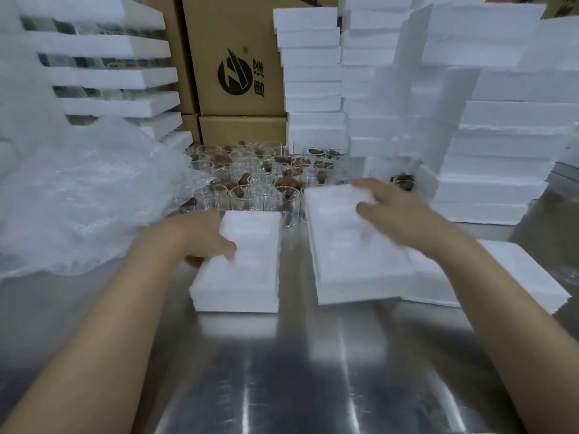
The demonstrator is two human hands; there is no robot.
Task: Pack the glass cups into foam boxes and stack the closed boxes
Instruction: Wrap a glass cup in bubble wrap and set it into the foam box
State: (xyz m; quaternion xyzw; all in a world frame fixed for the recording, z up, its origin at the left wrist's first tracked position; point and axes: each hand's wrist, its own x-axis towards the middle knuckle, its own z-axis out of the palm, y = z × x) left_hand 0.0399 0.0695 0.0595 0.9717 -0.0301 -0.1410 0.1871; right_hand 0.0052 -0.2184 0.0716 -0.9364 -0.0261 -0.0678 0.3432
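two open foam box halves lay side by side near the middle of the metal table (282,371). the left foam half (247,277) sat flat on the steel with its hollow side up. the left hand (203,236) gripped it by the far left edge, with the thumb on top of the rim and the fingers (192,262) curled close together under the side.

the right foam half (351,255) lay just beside it, with a narrow strip of table between them. it was hollow side up as well and a little tilted, and its right edge overlapped a flat foam slab (501,277). whether its near end touched the table i could not tell. the right hand (404,214) held it at the far right corner, thumb pressed on the upper face and fingers wrapped over the far edge. blur hid how widely those fingers were spread.

the glass cups (250,195) stood upright in a tight cluster just behind both halves, toward the back of the table. brown stopper-like pieces (286,181) sat in and among several of them.

crumpled clear plastic wrap (78,189) was heaped on the left, touching the edge of the cluster. cardboard boxes (238,57) with a black logo rose behind the cups. tall stacks of white foam boxes (470,120) filled the right side, and a stack of foam trays (103,48) with glassware between the layers stood at the back left.
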